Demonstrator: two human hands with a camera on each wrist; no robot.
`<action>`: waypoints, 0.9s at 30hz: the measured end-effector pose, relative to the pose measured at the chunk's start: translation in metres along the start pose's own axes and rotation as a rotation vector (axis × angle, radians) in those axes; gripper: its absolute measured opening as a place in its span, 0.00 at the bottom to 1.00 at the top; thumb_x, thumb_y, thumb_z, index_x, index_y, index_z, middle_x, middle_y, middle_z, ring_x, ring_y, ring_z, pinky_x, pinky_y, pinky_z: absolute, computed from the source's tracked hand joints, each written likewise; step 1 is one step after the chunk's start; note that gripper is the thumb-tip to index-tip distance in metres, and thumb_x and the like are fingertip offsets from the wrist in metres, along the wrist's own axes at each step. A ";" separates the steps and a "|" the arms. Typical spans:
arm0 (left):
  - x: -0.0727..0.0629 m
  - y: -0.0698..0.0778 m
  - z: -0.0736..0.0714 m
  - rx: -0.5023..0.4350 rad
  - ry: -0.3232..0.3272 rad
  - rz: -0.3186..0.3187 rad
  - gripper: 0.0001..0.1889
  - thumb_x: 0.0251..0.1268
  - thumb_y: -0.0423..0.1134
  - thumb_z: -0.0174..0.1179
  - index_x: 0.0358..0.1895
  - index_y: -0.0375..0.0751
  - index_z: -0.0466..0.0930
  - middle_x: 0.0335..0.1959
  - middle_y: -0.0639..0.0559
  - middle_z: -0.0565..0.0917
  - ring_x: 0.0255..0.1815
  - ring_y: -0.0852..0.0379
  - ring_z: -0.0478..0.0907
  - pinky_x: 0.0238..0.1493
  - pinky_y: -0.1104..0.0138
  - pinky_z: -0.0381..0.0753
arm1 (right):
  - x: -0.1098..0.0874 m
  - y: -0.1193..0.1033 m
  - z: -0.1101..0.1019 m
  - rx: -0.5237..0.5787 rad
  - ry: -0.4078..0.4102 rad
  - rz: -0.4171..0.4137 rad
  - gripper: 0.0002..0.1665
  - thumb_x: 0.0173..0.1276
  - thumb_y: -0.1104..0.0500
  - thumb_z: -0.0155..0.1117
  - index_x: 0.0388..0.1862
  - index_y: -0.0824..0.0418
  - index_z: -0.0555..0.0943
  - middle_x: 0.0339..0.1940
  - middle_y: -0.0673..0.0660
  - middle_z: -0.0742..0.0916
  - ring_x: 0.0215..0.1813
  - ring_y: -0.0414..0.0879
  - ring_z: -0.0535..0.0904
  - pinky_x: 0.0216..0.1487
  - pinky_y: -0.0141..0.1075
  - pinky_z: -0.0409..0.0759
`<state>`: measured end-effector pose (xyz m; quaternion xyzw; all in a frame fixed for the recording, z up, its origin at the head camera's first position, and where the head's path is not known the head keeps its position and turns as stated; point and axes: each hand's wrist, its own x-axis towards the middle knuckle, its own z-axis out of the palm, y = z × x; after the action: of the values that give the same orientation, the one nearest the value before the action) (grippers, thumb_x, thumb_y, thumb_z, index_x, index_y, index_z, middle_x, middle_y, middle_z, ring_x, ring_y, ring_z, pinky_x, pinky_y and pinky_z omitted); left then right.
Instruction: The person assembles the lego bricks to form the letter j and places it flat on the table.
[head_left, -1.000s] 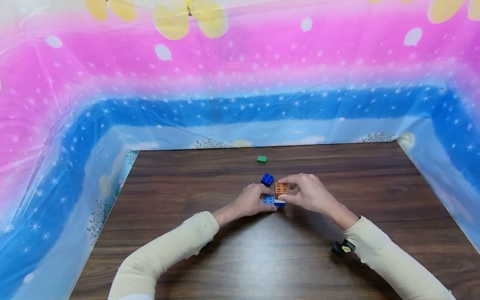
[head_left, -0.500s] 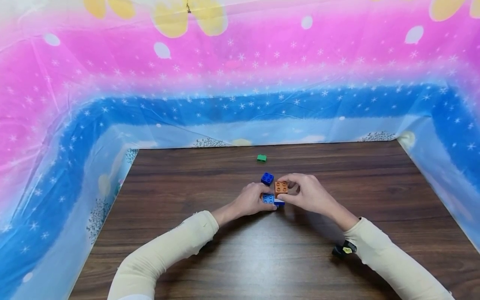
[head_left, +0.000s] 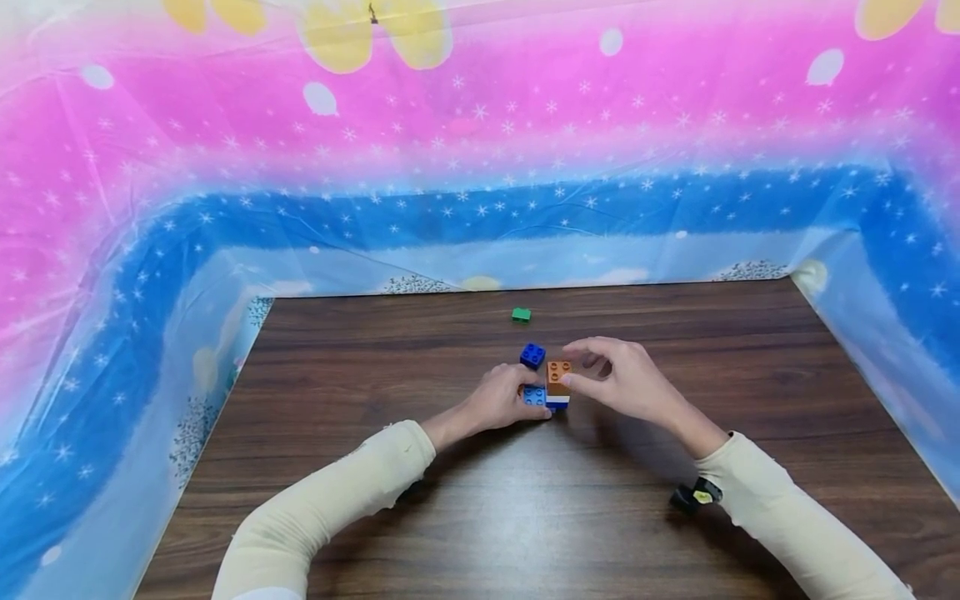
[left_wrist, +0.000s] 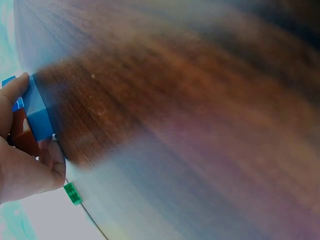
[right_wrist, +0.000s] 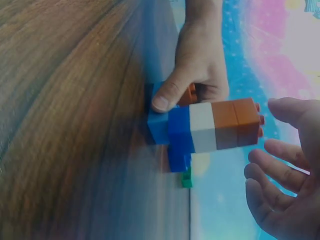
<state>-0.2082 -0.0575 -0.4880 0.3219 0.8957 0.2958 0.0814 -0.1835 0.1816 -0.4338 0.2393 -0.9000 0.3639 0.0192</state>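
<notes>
My left hand grips a light blue brick low on the table, thumb on its near side. Beside and above that brick rises a stack: a dark blue brick, a white brick, then two orange bricks on top. Another orange brick shows within the left hand's grasp in the left wrist view. My right hand is beside the stack's top with fingers spread; the right wrist view shows a gap between them. A loose-looking dark blue brick is just behind the left fingers.
A green brick lies farther back on the brown wooden table. A patterned pink and blue cloth hangs around the table's back and sides. The right wrist carries a black strap with a device.
My right hand has let go of the top orange brick and drawn slightly up and right. The orange brick stays on the stack. My left hand keeps its grip.
</notes>
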 end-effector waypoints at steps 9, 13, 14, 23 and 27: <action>0.000 0.000 0.000 0.000 -0.002 -0.017 0.22 0.61 0.48 0.74 0.56 0.43 0.87 0.48 0.50 0.88 0.46 0.58 0.84 0.42 0.69 0.80 | 0.003 0.007 -0.014 -0.005 0.064 0.034 0.26 0.70 0.40 0.69 0.60 0.52 0.84 0.43 0.51 0.90 0.42 0.42 0.84 0.44 0.43 0.82; 0.001 0.000 0.000 0.011 -0.003 -0.019 0.23 0.61 0.49 0.74 0.57 0.43 0.87 0.49 0.50 0.88 0.46 0.58 0.83 0.43 0.69 0.80 | 0.006 0.014 -0.015 -0.005 0.072 0.064 0.26 0.72 0.39 0.66 0.60 0.53 0.84 0.44 0.50 0.89 0.43 0.43 0.85 0.45 0.44 0.82; 0.001 0.000 0.000 0.012 -0.001 -0.018 0.23 0.61 0.49 0.74 0.57 0.43 0.87 0.49 0.50 0.88 0.46 0.58 0.83 0.43 0.69 0.80 | 0.008 0.016 -0.015 -0.001 0.071 0.071 0.27 0.72 0.39 0.66 0.60 0.53 0.84 0.44 0.50 0.89 0.44 0.44 0.85 0.46 0.45 0.82; -0.001 0.001 0.000 0.002 0.011 -0.001 0.23 0.61 0.48 0.74 0.56 0.42 0.87 0.48 0.49 0.88 0.44 0.58 0.84 0.41 0.70 0.80 | 0.022 0.035 -0.005 0.013 0.050 0.126 0.31 0.71 0.36 0.65 0.61 0.55 0.84 0.46 0.52 0.89 0.44 0.45 0.85 0.47 0.46 0.83; -0.001 0.001 -0.001 0.014 0.015 0.005 0.23 0.61 0.49 0.74 0.57 0.42 0.87 0.49 0.49 0.88 0.45 0.58 0.83 0.42 0.69 0.80 | 0.030 0.042 0.003 0.024 0.043 0.138 0.32 0.70 0.35 0.66 0.60 0.57 0.84 0.45 0.52 0.89 0.43 0.45 0.85 0.46 0.45 0.83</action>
<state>-0.2072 -0.0580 -0.4870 0.3224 0.8975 0.2924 0.0717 -0.2283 0.1933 -0.4566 0.1689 -0.9093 0.3803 0.0104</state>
